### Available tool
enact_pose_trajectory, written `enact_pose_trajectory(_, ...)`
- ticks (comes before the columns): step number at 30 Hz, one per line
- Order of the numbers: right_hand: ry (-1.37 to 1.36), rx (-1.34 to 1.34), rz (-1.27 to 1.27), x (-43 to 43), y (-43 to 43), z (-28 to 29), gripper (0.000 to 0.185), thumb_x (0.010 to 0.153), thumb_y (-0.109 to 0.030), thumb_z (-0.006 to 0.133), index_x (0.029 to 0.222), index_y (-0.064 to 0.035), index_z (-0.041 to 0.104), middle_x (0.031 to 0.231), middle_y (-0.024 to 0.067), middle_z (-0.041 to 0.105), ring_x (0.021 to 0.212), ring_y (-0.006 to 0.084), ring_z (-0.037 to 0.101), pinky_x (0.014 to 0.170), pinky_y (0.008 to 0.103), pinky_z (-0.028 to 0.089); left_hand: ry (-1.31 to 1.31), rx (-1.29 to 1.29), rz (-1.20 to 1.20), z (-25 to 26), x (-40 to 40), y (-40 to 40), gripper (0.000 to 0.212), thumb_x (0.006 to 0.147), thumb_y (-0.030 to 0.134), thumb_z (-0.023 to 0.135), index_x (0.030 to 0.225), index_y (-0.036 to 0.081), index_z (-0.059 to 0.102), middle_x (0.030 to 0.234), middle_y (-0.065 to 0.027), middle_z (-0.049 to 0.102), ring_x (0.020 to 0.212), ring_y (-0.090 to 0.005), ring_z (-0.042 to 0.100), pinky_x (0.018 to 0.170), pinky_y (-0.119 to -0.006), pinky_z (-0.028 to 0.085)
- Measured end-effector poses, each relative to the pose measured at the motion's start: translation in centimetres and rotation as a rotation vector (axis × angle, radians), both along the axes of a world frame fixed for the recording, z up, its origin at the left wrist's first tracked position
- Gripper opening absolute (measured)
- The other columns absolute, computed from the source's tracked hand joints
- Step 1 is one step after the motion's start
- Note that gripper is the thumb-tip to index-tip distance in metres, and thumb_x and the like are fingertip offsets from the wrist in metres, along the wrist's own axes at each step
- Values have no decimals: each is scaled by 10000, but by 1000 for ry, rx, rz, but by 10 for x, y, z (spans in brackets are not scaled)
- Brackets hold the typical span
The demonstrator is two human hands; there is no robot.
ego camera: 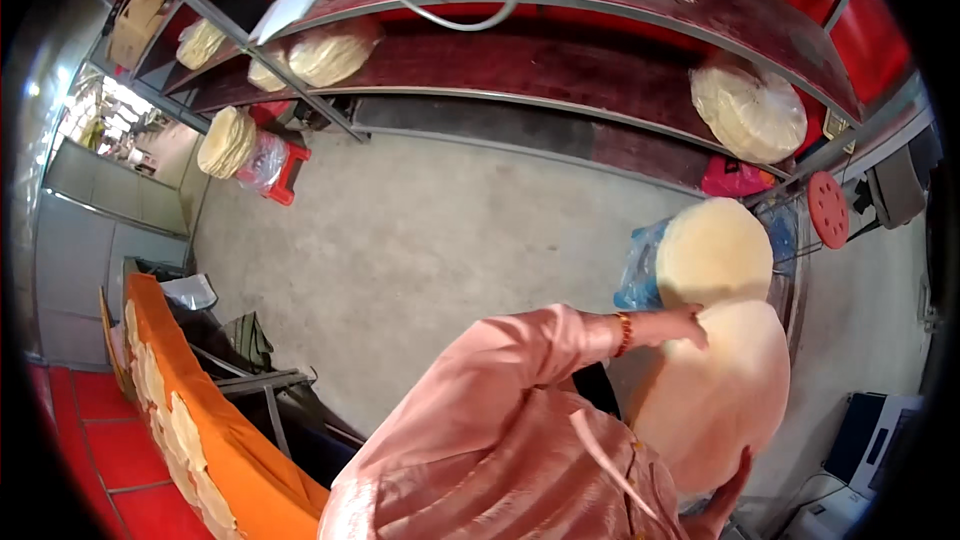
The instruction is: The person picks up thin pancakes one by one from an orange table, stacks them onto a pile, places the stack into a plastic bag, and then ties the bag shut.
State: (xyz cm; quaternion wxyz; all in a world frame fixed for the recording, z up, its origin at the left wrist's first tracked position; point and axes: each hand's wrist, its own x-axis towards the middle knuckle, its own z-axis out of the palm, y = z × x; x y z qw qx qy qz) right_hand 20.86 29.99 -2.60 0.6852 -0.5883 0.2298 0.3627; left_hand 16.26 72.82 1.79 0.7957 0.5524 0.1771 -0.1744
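Observation:
My left hand (pixel 686 326), with a beaded bracelet at its wrist, has bent fingers on the upper edge of round, thin, pale sheets (pixel 727 397), perhaps flatbreads. How firmly it grips is unclear. My right hand (pixel 724 499) lies against their lower edge, fingers pointing up along the rim; its palm is partly hidden. Just beyond, a stack of similar round sheets (pixel 716 247) sits beside blue plastic film (pixel 637 266). Whether the near sheets are one piece or several cannot be told.
Metal-framed shelves (pixel 525 86) ahead hold bagged pale rounds (pixel 746 112). A red stool (pixel 289 176) with more rounds (pixel 227 142) stands left. Pale pieces (pixel 184 435) lie along an orange cloth (pixel 217 420) at lower left. A red round seat (pixel 829 210) is at right.

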Motion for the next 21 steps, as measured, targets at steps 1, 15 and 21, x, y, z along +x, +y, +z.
enact_pose_trajectory(1,-10,22,39,31,0,-11,490,863,-236,607,1271,18,512,1200,141,606,1075,259,598,950,388,475,-10,22,109,-25,17,-7,777,677,258,758,1339,13,433,1259,-102,543,1151,-202,498,932,-398,425)
enact_pose_trajectory(15,148,-27,177,254,31,-67,514,822,-203,676,1269,0,524,1156,98,638,1021,237,627,881,377,511,78,-319,316,-97,117,42,585,748,65,744,1278,3,502,1177,-75,611,1061,-168,583,935,-322,469)
enact_pose_trajectory(21,160,38,237,324,81,-106,509,851,-277,640,1256,12,532,1188,117,634,1089,246,605,956,392,479,54,-228,314,-129,173,88,654,721,52,746,1315,19,474,1200,-62,593,1092,-181,562,954,-331,458)
